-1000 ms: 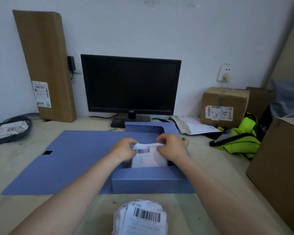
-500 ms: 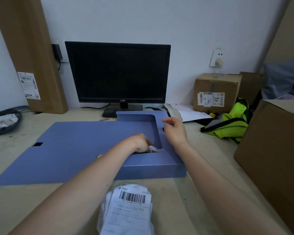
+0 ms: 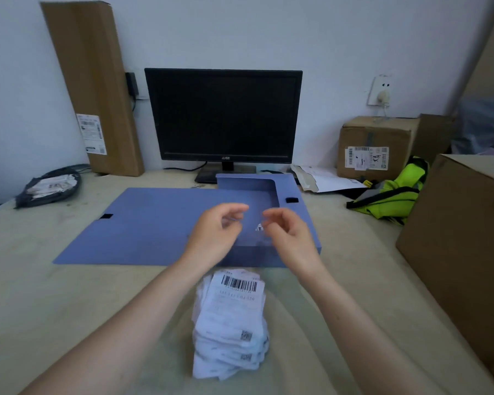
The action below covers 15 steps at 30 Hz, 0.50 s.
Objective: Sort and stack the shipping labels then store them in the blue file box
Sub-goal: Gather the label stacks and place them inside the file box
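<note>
The blue file box [image 3: 303, 220] lies open on the table, its lid [image 3: 143, 229] folded out flat to the left. A corner of white labels [image 3: 259, 228] shows inside the tray, between my hands. My left hand [image 3: 216, 233] and my right hand [image 3: 287, 235] hover side by side over the tray's near end, fingers loosely curled and apart, holding nothing. A fanned stack of white shipping labels [image 3: 230, 323] with barcodes rests on the table in front of the box, between my forearms.
A black monitor [image 3: 224, 115] stands behind the box. A tall cardboard carton [image 3: 93, 86] leans on the wall at left, a dark bag [image 3: 49, 186] below it. Cardboard boxes [image 3: 374, 146] [image 3: 462, 238], a torn envelope [image 3: 322, 178] and a neon-yellow vest [image 3: 394, 195] crowd the right.
Both hands let go of the labels that they set in the box and rose out of the tray toward me. The view tilted down, showing more of the near stack.
</note>
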Tool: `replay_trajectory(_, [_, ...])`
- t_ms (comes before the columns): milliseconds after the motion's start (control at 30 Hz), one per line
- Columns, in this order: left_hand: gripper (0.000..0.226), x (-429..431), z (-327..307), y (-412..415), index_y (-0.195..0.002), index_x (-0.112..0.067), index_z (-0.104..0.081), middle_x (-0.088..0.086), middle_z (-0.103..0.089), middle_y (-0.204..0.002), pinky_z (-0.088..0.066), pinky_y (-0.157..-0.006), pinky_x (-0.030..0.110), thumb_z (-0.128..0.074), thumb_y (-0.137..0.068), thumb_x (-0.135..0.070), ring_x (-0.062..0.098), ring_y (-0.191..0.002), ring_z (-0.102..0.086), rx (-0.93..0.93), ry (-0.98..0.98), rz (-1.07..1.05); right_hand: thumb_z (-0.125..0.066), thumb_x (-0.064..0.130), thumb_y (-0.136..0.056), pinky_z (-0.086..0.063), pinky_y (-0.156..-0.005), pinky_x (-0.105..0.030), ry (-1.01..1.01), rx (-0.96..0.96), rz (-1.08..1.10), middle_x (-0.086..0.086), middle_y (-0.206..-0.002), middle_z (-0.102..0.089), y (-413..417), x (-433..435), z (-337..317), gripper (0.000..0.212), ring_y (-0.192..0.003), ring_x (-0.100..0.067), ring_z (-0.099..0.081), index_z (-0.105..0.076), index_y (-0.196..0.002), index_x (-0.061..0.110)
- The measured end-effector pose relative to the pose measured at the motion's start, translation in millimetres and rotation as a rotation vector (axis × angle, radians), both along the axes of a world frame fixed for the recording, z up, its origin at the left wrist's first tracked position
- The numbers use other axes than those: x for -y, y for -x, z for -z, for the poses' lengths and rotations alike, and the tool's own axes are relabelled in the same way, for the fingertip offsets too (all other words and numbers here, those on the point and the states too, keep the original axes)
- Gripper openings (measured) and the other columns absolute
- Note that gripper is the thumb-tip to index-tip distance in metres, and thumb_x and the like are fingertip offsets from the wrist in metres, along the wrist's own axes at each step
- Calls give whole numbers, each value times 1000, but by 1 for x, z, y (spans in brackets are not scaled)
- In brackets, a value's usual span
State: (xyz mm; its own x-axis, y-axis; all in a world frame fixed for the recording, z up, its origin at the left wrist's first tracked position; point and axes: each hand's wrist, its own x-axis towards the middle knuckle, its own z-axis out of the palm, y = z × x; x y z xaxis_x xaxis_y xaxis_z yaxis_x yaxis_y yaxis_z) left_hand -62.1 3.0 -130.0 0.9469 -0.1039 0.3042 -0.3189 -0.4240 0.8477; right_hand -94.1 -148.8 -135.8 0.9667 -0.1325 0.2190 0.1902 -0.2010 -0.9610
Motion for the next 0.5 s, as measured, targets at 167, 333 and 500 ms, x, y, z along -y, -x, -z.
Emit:
replay_trajectory(167, [59, -24, 42, 69, -109, -40, -55, -10, -59, -119, -40, -98, 18, -47, -79, 11, -5, -112, -53, -27, 91, 10, -60, 22, -85, -48, -89, -30, 231, -206, -110, 2, -103, -57, 36, -16, 37, 42, -95, -16, -59, -51, -126, 18])
replay_trajectory(333, [68, -35, 73, 98, -138, -30, -35, -14, -35, -138, -27, -112, 24, -51, -79, 2, 6, -135, -32, -106, -127, 37, -46, 54, -60, -43, -103, -43, 444, -297, -99, -1, -136, -55, 56, -27, 52, 96, -123, -22, -54, -32, -147, 18])
replay_trajectory(500, [87, -35, 81, 110, -151, -24, -12, -5, -18, -153, -22, -115, 28, -59, -79, -10, 13, -141, -19, -69, -266, -38, -52, 37, -69, -38, -108, -38, 498, -212, -14, -2, -139, -54, 72, -34, 58, 85, -130, -21, -48, -34, -148, 13])
